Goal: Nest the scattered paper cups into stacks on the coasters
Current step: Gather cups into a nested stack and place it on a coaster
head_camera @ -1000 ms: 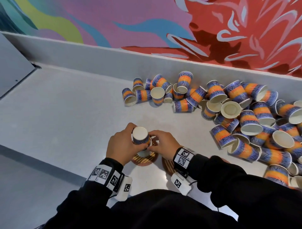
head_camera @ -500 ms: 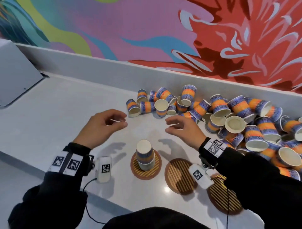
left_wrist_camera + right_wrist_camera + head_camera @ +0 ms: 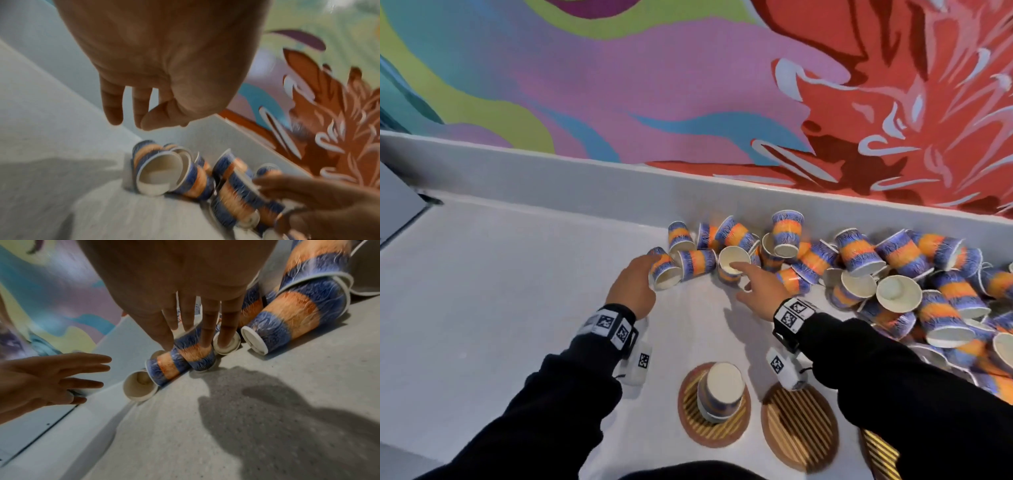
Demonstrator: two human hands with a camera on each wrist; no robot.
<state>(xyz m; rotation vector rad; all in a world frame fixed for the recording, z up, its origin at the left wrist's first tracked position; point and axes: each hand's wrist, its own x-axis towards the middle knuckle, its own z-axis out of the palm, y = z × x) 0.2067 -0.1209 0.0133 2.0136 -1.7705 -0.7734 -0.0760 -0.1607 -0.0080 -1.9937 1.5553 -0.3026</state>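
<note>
Several blue-and-orange paper cups (image 3: 859, 253) lie scattered against the far wall. A short stack of upturned cups (image 3: 719, 390) stands on the left coaster (image 3: 690, 421). The middle coaster (image 3: 799, 428) beside it is bare. My left hand (image 3: 645, 274) (image 3: 131, 113) hovers with relaxed fingers just over a cup lying on its side (image 3: 667, 272) (image 3: 160, 172), its mouth facing me. My right hand (image 3: 739, 279) (image 3: 195, 331) stretches straight fingers over an upright cup (image 3: 732, 262) (image 3: 197, 353). Neither hand holds anything.
A third coaster (image 3: 876, 455) peeks out under my right sleeve. The pile of cups thickens toward the right (image 3: 945, 308). A low grey ledge (image 3: 551, 174) and a painted wall close off the far side. Bare counter (image 3: 500, 291) lies to the left.
Both hands let go of the stack on the left coaster and moved forward to the near edge of the cup pile. The head view tilted up toward the pile.
</note>
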